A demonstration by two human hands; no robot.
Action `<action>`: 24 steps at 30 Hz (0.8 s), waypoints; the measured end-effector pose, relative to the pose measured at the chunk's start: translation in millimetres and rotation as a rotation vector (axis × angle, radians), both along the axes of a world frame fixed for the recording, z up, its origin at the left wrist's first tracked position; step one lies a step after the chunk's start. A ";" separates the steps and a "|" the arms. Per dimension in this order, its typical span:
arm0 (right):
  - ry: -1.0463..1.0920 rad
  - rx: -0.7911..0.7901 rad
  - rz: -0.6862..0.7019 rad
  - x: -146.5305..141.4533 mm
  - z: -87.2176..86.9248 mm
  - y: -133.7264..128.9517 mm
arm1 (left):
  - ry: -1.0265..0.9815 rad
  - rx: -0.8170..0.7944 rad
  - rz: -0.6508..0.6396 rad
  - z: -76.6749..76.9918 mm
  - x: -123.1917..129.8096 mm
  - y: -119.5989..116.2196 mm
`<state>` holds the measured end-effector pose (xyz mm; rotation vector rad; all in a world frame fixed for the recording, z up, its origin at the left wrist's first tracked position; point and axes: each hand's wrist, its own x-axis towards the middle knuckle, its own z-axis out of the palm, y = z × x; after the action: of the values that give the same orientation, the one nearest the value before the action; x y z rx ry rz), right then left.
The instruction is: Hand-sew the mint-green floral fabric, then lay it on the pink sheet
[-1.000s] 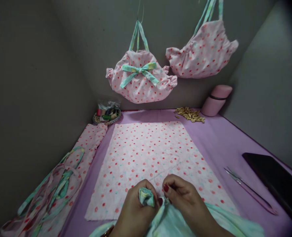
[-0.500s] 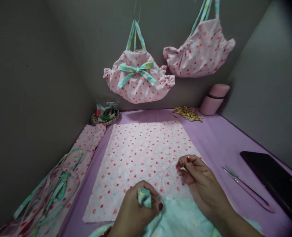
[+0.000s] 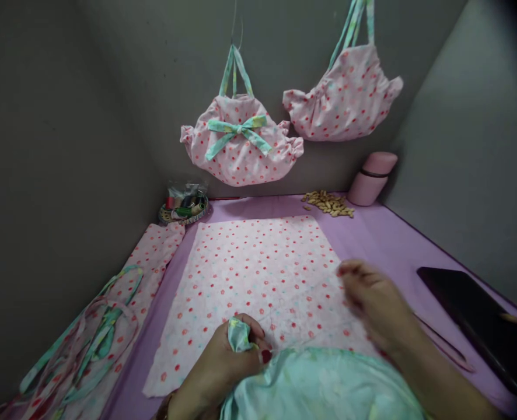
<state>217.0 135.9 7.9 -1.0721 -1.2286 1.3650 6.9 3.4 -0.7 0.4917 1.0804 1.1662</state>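
Note:
My left hand (image 3: 236,361) is closed on a mint-green fabric (image 3: 328,385) with pale yellow patches. A bunched end of it pokes out above the fist, and the rest spreads below toward me. My right hand (image 3: 372,297), smeared by motion, is held to the right with its fingertips pinched together. A faint thread seems to run from the cloth by the left thumb toward it; any needle is too small to see. Beneath both hands lies a flat pink fabric piece (image 3: 250,262) with red dots.
Pink thread snips (image 3: 453,353), partly behind my right arm, lie beside a black phone-like slab (image 3: 464,309). Fabric straps (image 3: 96,332) pile at left. Behind are a thread basket (image 3: 184,213), peanuts (image 3: 328,203) and a pink flask (image 3: 372,179). Two dotted bags (image 3: 245,157) hang above.
My right hand has moved right and slightly away from the left, covering the snips' blades. My left hand has shifted slightly left, and more green cloth shows raised between the hands.

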 end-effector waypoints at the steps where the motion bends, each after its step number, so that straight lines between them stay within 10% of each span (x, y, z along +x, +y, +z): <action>1: -0.036 -0.034 0.095 -14.3 -3.0 -10.6 | 0.006 0.006 -0.007 -0.1 0.7 0.3; 6: -0.308 -0.035 0.699 -51.2 -5.0 -46.8 | 0.101 0.082 -0.036 0.6 2.8 0.8; 12: -0.417 0.110 0.756 -49.3 -0.6 -52.1 | 0.162 0.064 -0.056 2.2 3.7 2.1; 15: -0.294 0.051 0.516 -45.8 -5.8 -43.8 | 0.199 0.065 -0.086 1.0 3.3 2.5; 20: -0.062 0.052 -0.296 -8.1 -17.7 7.5 | 0.148 0.035 -0.099 -3.1 0.8 -0.5; 24: -0.018 0.100 -0.481 18.1 -15.4 35.1 | 0.082 0.021 -0.079 -2.7 0.4 -3.6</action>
<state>235.1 171.0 -7.5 -1.2145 -0.9581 0.9181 7.4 -0.3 -3.4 0.5985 1.1103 1.0967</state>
